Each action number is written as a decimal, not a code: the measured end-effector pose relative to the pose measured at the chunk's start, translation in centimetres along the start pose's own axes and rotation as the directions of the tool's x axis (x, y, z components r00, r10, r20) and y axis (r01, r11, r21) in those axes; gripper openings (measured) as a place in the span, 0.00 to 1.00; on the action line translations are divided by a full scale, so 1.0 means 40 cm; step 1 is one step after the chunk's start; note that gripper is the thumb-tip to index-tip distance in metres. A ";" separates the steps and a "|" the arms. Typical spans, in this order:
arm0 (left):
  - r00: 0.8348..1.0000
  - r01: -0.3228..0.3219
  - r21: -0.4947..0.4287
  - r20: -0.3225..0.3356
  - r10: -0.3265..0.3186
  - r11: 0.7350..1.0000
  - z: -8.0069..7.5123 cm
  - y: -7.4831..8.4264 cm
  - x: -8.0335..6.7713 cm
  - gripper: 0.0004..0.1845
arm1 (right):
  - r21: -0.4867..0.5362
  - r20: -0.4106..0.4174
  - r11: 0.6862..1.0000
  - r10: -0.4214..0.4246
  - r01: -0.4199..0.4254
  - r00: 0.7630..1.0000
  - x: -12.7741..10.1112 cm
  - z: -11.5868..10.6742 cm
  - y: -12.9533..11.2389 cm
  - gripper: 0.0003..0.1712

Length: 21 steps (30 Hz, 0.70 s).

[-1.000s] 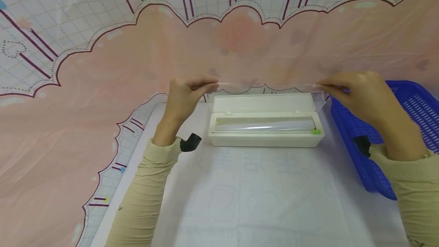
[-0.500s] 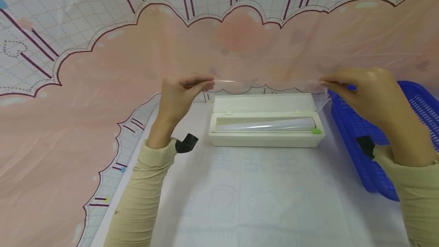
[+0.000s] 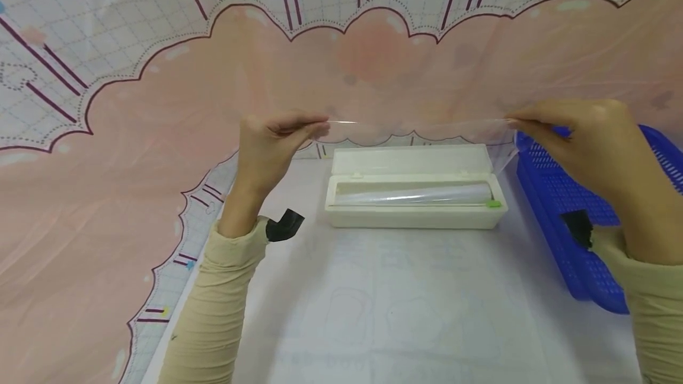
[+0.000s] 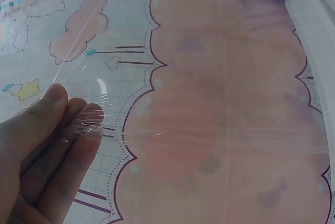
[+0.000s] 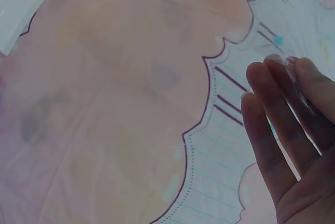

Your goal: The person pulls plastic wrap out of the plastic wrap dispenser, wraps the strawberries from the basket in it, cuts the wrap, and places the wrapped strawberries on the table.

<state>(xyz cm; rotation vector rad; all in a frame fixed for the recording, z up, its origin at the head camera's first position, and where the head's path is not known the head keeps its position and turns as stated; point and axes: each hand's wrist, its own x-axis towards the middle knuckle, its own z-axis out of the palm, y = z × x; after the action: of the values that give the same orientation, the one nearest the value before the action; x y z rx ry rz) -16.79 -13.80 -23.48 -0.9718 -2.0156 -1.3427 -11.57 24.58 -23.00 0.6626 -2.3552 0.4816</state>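
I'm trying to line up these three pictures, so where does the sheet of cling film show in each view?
Head: cling film stretched between both hands, above the box.
Left wrist: crinkled at the fingertips.
Right wrist: barely visible at the fingertips.
Shared landmark: pink scalloped cloth.

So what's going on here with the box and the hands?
A person is drawing clear film out of an open white dispenser box on the table. The left hand and right hand each pinch one end of the sheet's leading edge, holding it taut above the box. A blue basket sits to the right.
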 end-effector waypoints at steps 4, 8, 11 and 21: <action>1.000 -0.023 -0.001 0.000 0.023 1.000 -0.006 0.011 0.002 0.05 | 0.009 0.007 1.000 0.014 -0.014 1.000 -0.002 -0.006 -0.008 0.14; 0.999 -0.045 -0.008 0.010 0.045 0.999 -0.016 0.024 0.003 0.05 | 0.011 0.015 0.999 0.040 -0.040 0.999 -0.004 -0.016 -0.017 0.15; 0.999 -0.049 -0.012 0.007 0.049 0.999 -0.023 0.032 0.000 0.06 | 0.015 0.009 0.999 0.032 -0.032 0.999 -0.003 -0.022 -0.022 0.15; 0.996 -0.057 0.006 0.066 0.057 0.998 -0.042 0.050 -0.010 0.06 | 0.148 -0.061 0.987 -0.048 0.057 0.997 -0.017 -0.028 0.004 0.10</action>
<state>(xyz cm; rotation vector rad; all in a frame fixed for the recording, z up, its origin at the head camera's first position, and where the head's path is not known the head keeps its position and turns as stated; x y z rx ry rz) -14.89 -14.99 -22.07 -1.0744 -2.0244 -1.2872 -10.68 25.50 -22.65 0.7679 -2.2580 0.6504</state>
